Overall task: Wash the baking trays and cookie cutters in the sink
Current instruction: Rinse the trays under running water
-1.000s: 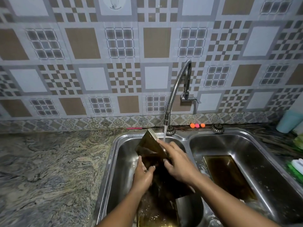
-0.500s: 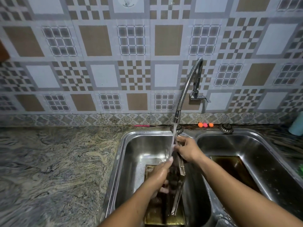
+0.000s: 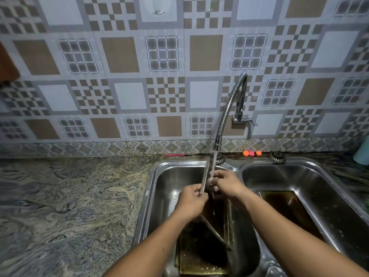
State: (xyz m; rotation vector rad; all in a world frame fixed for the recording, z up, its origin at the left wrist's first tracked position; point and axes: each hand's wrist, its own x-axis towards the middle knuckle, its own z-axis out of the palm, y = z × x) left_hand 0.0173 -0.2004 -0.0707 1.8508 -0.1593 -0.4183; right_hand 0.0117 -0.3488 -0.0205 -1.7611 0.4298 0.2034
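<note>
Over the left basin of the steel double sink [image 3: 151,188] I hold a dark baking tray [image 3: 205,172] upright and edge-on under the running stream from the flexible faucet [image 3: 229,108]. My left hand [image 3: 191,202] grips the tray's near rim. My right hand [image 3: 225,182] curls round its right side, in the water. A second tray [image 3: 201,258] lies flat on the floor of the left basin below. A third tray [image 3: 287,208] lies in the right basin. No cookie cutters are visible.
Marbled stone counter [image 3: 69,206] stretches left of the sink. Behind the sink lie a pink stick [image 3: 175,155], small orange and pink balls [image 3: 252,153] and a drain plug [image 3: 277,157]. A teal cup [image 3: 362,152] stands at the far right edge.
The held tray has turned from face-up and tilted to upright and edge-on. Both hands have risen toward the spout, and my left hand now grips the rim.
</note>
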